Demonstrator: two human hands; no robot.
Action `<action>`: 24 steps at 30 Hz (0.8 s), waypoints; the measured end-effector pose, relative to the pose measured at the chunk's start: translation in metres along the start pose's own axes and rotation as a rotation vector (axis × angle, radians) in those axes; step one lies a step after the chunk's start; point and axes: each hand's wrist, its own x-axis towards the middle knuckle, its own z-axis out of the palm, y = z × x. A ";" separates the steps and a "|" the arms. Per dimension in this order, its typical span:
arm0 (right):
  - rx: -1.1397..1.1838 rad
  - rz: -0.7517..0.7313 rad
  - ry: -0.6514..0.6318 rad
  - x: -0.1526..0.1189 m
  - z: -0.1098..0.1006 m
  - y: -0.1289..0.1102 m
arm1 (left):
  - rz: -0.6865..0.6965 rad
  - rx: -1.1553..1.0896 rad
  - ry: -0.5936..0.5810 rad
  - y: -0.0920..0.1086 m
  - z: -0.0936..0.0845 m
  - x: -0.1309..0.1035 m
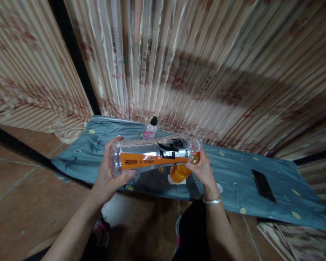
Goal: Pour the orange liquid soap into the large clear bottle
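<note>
A clear plastic bottle (152, 154) with a silver and orange label lies sideways in the air between my hands. My left hand (110, 172) is wrapped round its base end, thumb at the lower edge. At the neck end on the right, my right hand (202, 166) closes its fingers round the bottle; a silver bangle circles that wrist. Behind and below the neck stands a container of orange liquid (179, 174), partly hidden by the bottle and my right hand. It rests on a small white tissue (176, 181).
A blue-green cloth (220, 174) with yellow prints covers the low surface. A small clear bottle with a black top (151, 128) stands at the back. On the right lies a black phone (263, 185). A striped curtain (165, 72) hangs behind, with a dark pole (76, 54) at left.
</note>
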 end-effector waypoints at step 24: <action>-0.001 0.011 0.018 0.000 0.001 -0.001 | 0.031 0.027 -0.034 0.000 -0.005 0.000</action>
